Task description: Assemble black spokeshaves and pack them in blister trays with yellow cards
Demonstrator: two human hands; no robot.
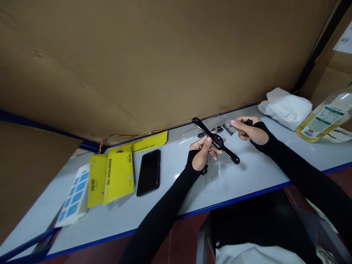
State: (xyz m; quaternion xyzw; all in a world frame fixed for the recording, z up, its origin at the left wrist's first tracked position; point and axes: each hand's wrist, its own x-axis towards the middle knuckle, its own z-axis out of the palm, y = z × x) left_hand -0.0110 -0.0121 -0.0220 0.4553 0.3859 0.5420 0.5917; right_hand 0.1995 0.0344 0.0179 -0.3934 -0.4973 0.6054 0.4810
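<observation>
My left hand [202, 153] is closed around the middle of a black metal spokeshave [218, 141], thumb on top. The spokeshave is held above the table, slanting from upper left to lower right, its two handles free of the fingers. To its right, my right hand [249, 130] is closed in a pinch, thumb against forefinger. At those fingertips is a thin, flat grey metal piece [227, 128], partly covered by the fingers. Behind the spokeshave lies a dark, bar-shaped thing [202, 135], partly hidden, beside clear plastic [189, 135].
Left on the white table [170, 198] are a black phone [149, 172], yellow woodworking-tool packets [119, 174] and a blue-and-white sheet [75, 196]. A white cloth bundle [286, 108] and a bottle of yellow liquid [324, 119] stand right. A cardboard wall [154, 66] closes the back.
</observation>
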